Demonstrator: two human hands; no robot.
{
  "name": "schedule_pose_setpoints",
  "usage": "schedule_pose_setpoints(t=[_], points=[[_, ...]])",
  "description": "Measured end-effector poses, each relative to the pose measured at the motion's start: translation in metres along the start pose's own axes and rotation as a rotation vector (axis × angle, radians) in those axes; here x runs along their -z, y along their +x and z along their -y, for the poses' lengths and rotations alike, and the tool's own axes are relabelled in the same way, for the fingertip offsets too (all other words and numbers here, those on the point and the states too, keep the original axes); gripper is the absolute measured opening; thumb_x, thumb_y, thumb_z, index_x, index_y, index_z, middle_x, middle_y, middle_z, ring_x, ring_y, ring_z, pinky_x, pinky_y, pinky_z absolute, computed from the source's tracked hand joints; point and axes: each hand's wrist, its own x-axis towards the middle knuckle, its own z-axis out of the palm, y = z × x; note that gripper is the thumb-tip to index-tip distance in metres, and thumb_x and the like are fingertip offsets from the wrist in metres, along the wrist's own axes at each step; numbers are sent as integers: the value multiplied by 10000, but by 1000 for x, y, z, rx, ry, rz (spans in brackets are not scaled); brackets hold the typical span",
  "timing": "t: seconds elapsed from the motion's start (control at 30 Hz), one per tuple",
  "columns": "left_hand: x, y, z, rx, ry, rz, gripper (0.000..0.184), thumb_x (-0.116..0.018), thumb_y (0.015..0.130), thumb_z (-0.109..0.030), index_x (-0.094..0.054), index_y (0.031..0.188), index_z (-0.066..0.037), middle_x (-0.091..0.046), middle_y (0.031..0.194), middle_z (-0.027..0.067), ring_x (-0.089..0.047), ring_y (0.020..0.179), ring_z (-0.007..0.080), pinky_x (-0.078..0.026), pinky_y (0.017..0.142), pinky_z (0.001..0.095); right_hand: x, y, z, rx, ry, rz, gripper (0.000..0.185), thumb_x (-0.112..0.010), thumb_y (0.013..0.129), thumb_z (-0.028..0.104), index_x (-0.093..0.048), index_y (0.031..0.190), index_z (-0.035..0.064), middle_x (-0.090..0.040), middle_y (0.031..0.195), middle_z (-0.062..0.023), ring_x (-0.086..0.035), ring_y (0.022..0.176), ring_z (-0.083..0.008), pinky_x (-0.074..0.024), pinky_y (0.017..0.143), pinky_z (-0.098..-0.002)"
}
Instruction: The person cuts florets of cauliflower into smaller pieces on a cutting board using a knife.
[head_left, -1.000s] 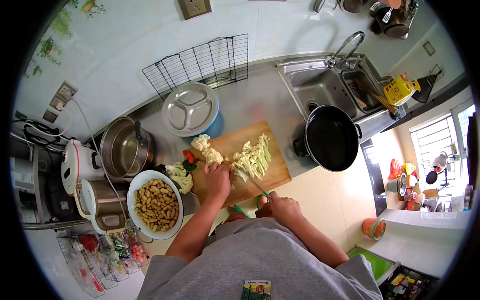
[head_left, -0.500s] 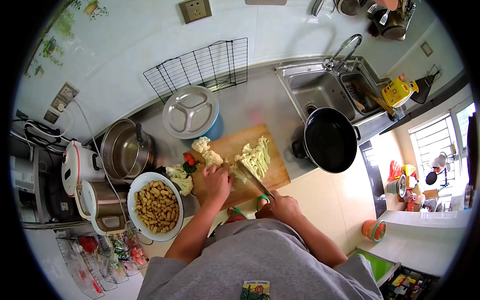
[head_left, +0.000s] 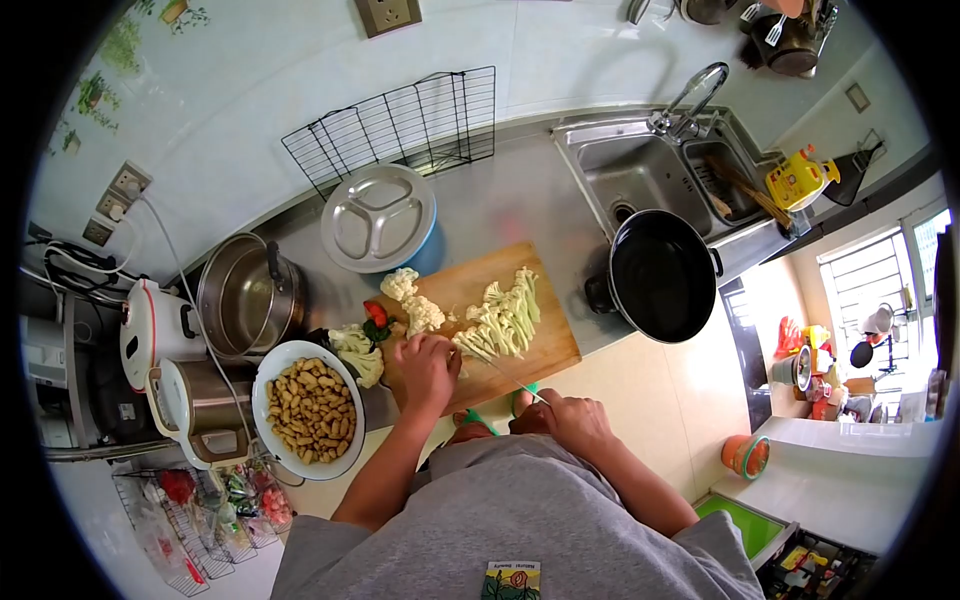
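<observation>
My right hand (head_left: 578, 424) is closed round the handle of a knife (head_left: 508, 374). The blade looks thin from above and reaches over the wooden cutting board (head_left: 553, 343), its tip beside cut cauliflower pieces (head_left: 503, 318). My left hand (head_left: 426, 372) rests on the board with fingers curled together, just below a cauliflower floret (head_left: 424, 316); what is under the fingertips is hidden. A smaller floret (head_left: 400, 283) lies at the board's upper left edge. Red pepper (head_left: 374, 312) and a larger cauliflower chunk (head_left: 357, 352) are left of my left hand.
A white bowl of peanuts (head_left: 311, 411) and a steel pot (head_left: 251, 297) stand at left. Behind the board is a divided metal plate (head_left: 379, 218) on a blue container. To the right are a black pan (head_left: 662, 275) and the sink (head_left: 640, 178). A wire rack (head_left: 400, 128) leans on the wall.
The knife has turned from showing its flat side to nearly edge-on, its tip lower and further left. My left hand has shifted slightly left. More cut cauliflower shows near the blade.
</observation>
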Motion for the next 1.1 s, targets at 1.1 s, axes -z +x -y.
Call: schedule_pose_setpoints(t=[1.1], points=[[-21, 5, 9, -12, 74, 98, 129, -722, 721, -163, -756, 845, -175, -704, 962, -65, -533, 1040, 181, -321, 942, 457, 4, 29, 22, -84, -140, 167, 408, -722, 744, 157, -490, 1068, 66, -697, 877, -173, -704, 806, -332, -560, 663, -442]])
